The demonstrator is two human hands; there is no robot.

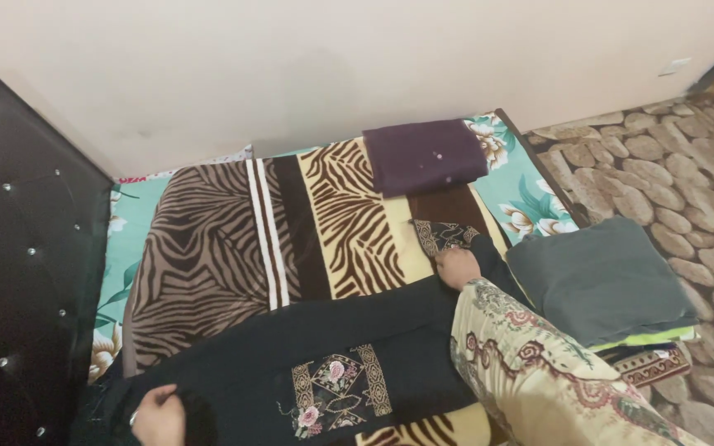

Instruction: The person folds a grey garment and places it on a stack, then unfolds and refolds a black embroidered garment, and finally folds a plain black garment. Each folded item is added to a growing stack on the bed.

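A long black garment (349, 347) with embroidered gold and pink floral panels lies spread across the bed. My left hand (159, 415) grips its black cloth at the lower left edge. My right hand (457, 267), in a patterned cream sleeve, presses down on the garment's far end beside an embroidered cuff (442, 234). The garment lies on a zebra-striped blanket (233, 239) in brown and cream.
A folded dark purple cloth (423, 155) lies at the back of the bed by the wall. A grey folded stack (601, 277) rests at the bed's right edge. A dark studded headboard (10, 272) stands left. A pebble-patterned floor (687, 182) lies right.
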